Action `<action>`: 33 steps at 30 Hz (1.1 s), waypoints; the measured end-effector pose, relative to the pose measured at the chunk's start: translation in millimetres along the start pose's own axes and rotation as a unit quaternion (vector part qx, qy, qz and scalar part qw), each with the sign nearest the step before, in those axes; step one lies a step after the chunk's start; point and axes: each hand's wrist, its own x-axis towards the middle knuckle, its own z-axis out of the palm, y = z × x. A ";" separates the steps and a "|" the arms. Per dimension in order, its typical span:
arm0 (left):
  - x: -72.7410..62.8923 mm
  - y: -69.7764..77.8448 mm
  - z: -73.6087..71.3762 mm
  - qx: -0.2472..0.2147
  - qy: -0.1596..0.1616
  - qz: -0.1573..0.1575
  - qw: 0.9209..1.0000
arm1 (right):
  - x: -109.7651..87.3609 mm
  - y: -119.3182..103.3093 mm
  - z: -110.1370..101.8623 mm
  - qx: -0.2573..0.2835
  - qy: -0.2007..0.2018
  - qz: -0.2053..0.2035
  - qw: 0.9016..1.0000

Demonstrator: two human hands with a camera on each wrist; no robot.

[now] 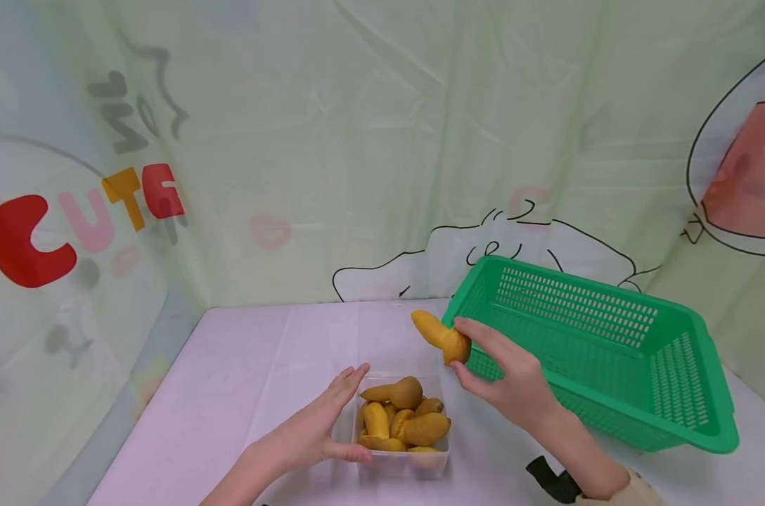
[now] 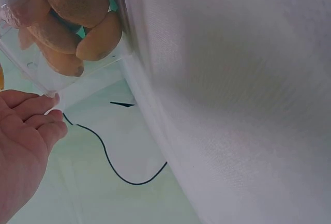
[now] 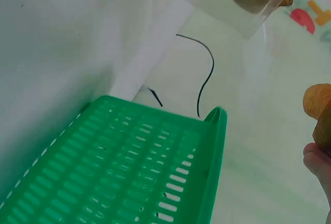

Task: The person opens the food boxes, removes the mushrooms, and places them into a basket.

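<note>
A yellow-orange gourd (image 1: pixel 444 339) with a slim neck and a rounder end is pinched between the thumb and fingers of my right hand (image 1: pixel 515 383), raised by the near left corner of the green basket (image 1: pixel 648 439). Its neck points up and left. To the left, a clear plastic box (image 1: pixel 404 455) holds several similar gourds (image 1: pixel 406 392). My left hand (image 1: pixel 316 429) is at the box's left side with fingers straight and the thumb by its front corner. In the left wrist view, its fingertips (image 2: pixel 54 100) are right at a corner of the box.
The green basket is slotted and stands at the right of the pale table (image 1: pixel 243 365). A patterned curtain (image 1: pixel 281 176) hangs behind the table and along its left side. A black strap (image 1: pixel 553 479) shows near my right wrist.
</note>
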 end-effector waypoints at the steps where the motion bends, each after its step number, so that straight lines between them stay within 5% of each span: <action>1: 0.1 -0.3 0.0 0.001 0.000 0.001 1.000 | 0.0 1.8 -1.1 -0.006 0.001 0.003 1.000; 33: -0.2 -1.5 0.7 0.005 -0.003 -0.007 1.000 | -37.7 53.9 -24.9 -0.155 0.009 0.105 0.982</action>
